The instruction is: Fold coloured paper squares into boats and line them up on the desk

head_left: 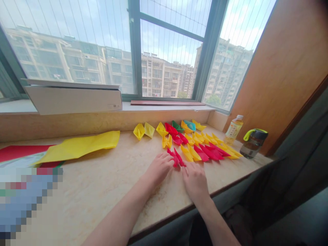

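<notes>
Paper point(176, 158), red and folded, sits at five o'clock from the view's centre, left hand point(162, 166) pinching one end, right hand point(196, 177) the other. Seemingly its folds are being shaped; next calls for even finger pressure, keeping clear of the yellow boat point(187, 153) at three o'clock from it.

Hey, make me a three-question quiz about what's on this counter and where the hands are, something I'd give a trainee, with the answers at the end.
1. True or false: the left hand and the right hand are both at a red folded paper piece.
2. What colour is the upper sheet lying partly over the red sheet? A) blue B) yellow C) green
3. Fill in: the drink bottle stands to the ____ of the dark flask, as pictured.

Key: 1. True. 2. B. 3. Left.
</notes>
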Demonstrator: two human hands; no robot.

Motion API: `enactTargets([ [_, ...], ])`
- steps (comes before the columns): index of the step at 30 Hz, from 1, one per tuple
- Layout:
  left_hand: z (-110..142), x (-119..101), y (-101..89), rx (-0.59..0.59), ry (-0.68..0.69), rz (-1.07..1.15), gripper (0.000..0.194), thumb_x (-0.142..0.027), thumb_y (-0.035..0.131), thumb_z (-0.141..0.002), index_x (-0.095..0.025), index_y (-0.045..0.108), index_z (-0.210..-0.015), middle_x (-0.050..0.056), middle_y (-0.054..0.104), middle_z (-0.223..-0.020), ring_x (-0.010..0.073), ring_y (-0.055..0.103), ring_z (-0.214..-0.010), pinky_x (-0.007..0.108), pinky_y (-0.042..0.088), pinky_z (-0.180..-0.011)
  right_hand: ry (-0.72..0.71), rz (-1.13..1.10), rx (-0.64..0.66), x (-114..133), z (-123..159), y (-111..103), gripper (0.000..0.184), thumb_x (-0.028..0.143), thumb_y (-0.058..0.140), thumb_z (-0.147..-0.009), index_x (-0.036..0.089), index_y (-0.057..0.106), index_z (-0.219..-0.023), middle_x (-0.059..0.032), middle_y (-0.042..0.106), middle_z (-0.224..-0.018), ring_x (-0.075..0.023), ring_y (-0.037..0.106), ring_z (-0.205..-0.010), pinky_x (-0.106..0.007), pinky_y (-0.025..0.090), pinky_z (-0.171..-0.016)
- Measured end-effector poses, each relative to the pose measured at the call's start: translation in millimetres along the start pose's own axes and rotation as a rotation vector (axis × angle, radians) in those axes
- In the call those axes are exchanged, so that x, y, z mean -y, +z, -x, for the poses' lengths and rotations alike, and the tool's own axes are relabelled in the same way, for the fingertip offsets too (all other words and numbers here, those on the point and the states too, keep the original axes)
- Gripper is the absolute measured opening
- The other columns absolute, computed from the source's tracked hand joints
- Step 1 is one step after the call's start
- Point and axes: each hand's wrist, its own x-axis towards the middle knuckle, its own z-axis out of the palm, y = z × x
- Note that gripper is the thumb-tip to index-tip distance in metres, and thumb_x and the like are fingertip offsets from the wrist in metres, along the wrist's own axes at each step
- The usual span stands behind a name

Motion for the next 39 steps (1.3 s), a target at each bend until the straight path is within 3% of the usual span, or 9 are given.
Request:
enactTargets([
  [10,-4.9,3.2,8.3,0.026,0.011,0.005,0.009,-0.016,0.062,-0.090,-0.017,0.070,-0.089,0.009,0.071,-0.100,0.0244,0.063,-0.101,0.041,0.048,-0.094,-0.122,-0.062,-0.107,5.3,2.6,-10.2,0.034,0.021,0.045,-0.098,0.018,0.063,-0.128,-0.0117,0.070,-0.113,-0.0262,0.061,-0.105,-0.039,0.043,-0.097],
  [17,-4.9,7.0,5.9,-0.021,-0.010,0.026,0.016,-0.016,0.060,-0.092,-0.021,0.072,-0.101,0.008,0.070,-0.111,0.0244,0.061,-0.110,0.041,0.047,-0.098,-0.188,-0.026,-0.340,-36.5,-29.0,-15.7,0.032,0.023,0.043,-0.098,0.013,0.065,-0.119,-0.0144,0.069,-0.111,-0.0281,0.061,-0.106,-0.043,0.045,-0.097],
  [22,-3.1,7.1,1.7,-0.088,-0.183,-0.072,0.027,-0.008,0.052,-0.093,-0.017,0.069,-0.111,0.011,0.068,-0.123,0.0261,0.059,-0.117,0.042,0.047,-0.100,-0.261,-0.078,-0.414,-59.1,-30.8,-2.0,0.029,0.026,0.047,-0.097,0.014,0.067,-0.114,-0.0138,0.068,-0.111,-0.0277,0.061,-0.106,-0.046,0.048,-0.097],
  [29,7.6,23.3,-15.1,-0.093,-0.477,-0.228,0.030,-0.008,0.049,-0.092,-0.017,0.068,-0.113,0.010,0.067,-0.125,0.0226,0.058,-0.117,0.036,0.044,-0.102,-0.341,-0.135,-0.415,-65.3,-20.8,4.4,0.024,0.026,0.051,-0.096,0.016,0.071,-0.102,-0.0136,0.068,-0.104,-0.0282,0.062,-0.099,-0.046,0.050,-0.093],
  [34,21.4,58.0,-43.8,-0.059,-0.756,-0.389,0.034,-0.006,0.040,-0.094,-0.011,0.065,-0.116,0.017,0.066,-0.119,0.0286,0.057,-0.117,0.042,0.046,-0.097,-0.358,-0.157,-0.390,-66.1,-22.8,4.8,0.023,0.025,0.050,-0.096,0.015,0.071,-0.100,-0.0137,0.069,-0.101,-0.0285,0.063,-0.097,-0.046,0.051,-0.091],
  [39,51.8,112.0,-87.5,0.143,-0.923,-0.469,0.026,-0.005,0.046,-0.094,-0.008,0.065,-0.112,0.020,0.065,-0.116,0.0303,0.058,-0.116,0.046,0.046,-0.099,-0.348,-0.209,-0.341,-66.5,-23.8,6.5,0.022,0.025,0.050,-0.096,0.017,0.071,-0.099,-0.0123,0.069,-0.099,-0.0281,0.063,-0.096,-0.045,0.051,-0.090],
])
